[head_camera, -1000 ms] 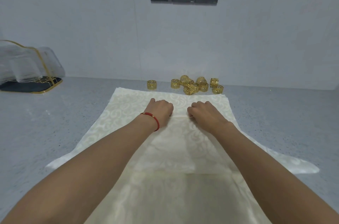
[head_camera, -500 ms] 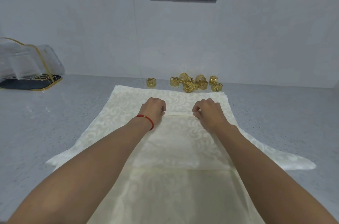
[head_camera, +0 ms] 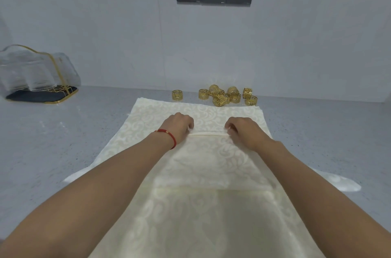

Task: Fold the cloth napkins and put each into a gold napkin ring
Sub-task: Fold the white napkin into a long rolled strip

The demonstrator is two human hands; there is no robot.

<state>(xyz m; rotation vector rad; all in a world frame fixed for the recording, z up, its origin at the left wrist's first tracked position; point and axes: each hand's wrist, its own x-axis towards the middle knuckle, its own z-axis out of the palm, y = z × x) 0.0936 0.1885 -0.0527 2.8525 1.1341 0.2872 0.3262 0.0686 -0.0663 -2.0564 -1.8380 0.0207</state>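
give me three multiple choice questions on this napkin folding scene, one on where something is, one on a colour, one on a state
1. Where does the pile of gold napkin rings sit?
A. beyond the far edge of the napkins
B. on the folded napkin
C. beside the left elbow

2. What colour is the bracelet on the left wrist?
A. blue
B. red
C. green

3. What are both hands doing?
A. holding rings
B. resting flat on bare counter
C. pinching the folded napkin's far edge

Answers:
1 A, the rings lie near the wall past the cloth.
2 B, a red cord circles the wrist.
3 C, the left hand and right hand grip the ends of the folded edge.
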